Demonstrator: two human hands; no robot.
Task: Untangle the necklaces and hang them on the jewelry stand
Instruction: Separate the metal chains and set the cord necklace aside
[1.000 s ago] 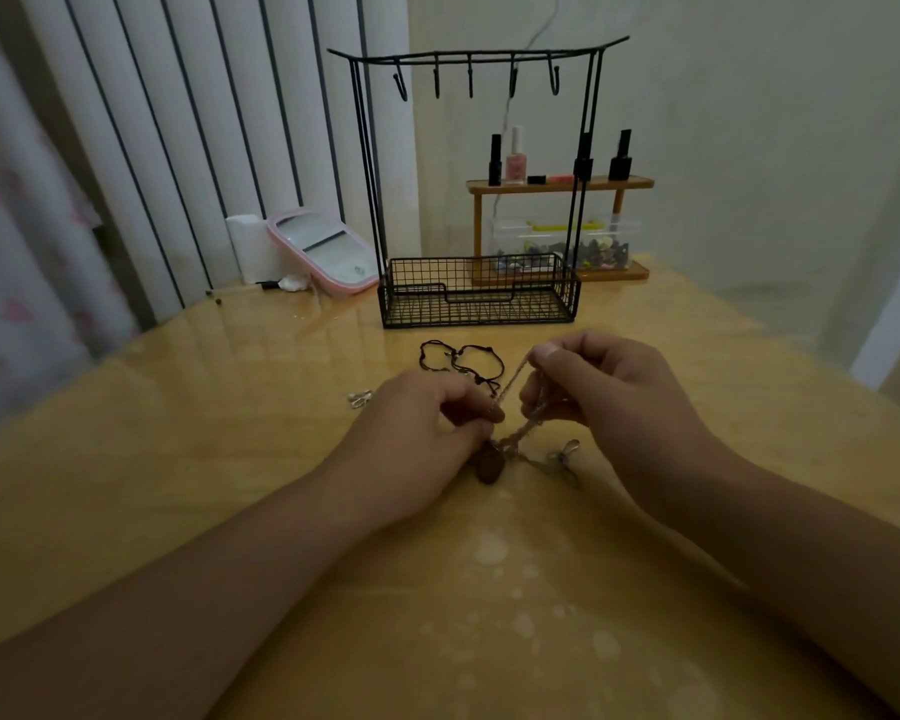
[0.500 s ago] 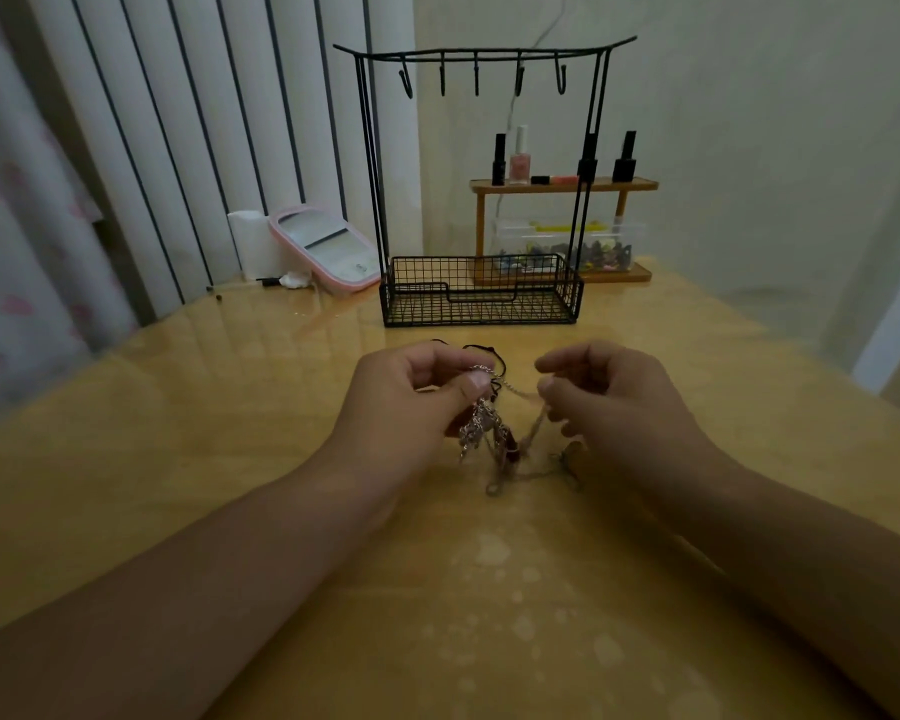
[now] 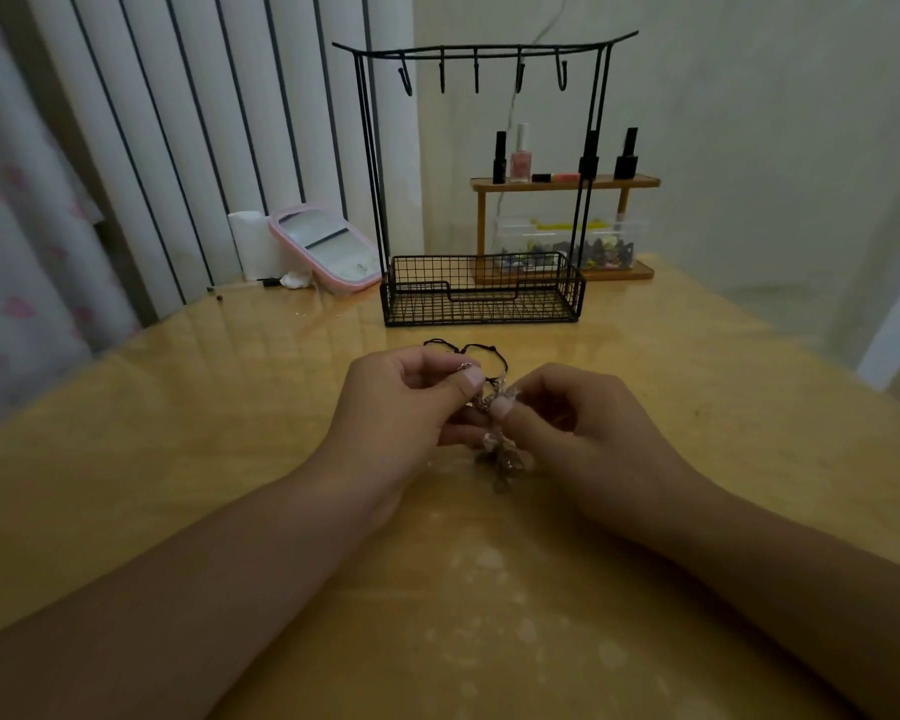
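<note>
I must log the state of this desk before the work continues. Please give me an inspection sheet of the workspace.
Surface: glossy yellow table, pale blotches near the front.
Job's things: tangled chain necklaces held between both hands; black cord necklace lying behind them; jewelry stand, hooks bare.
Clutter: pink mirror case, white roll, wooden shelf with nail polish bottles.
Grippers: left hand and right hand pinching the chains.
Cables: one thin cable on the wall.
Surroundings: vertical blinds, plain wall.
</note>
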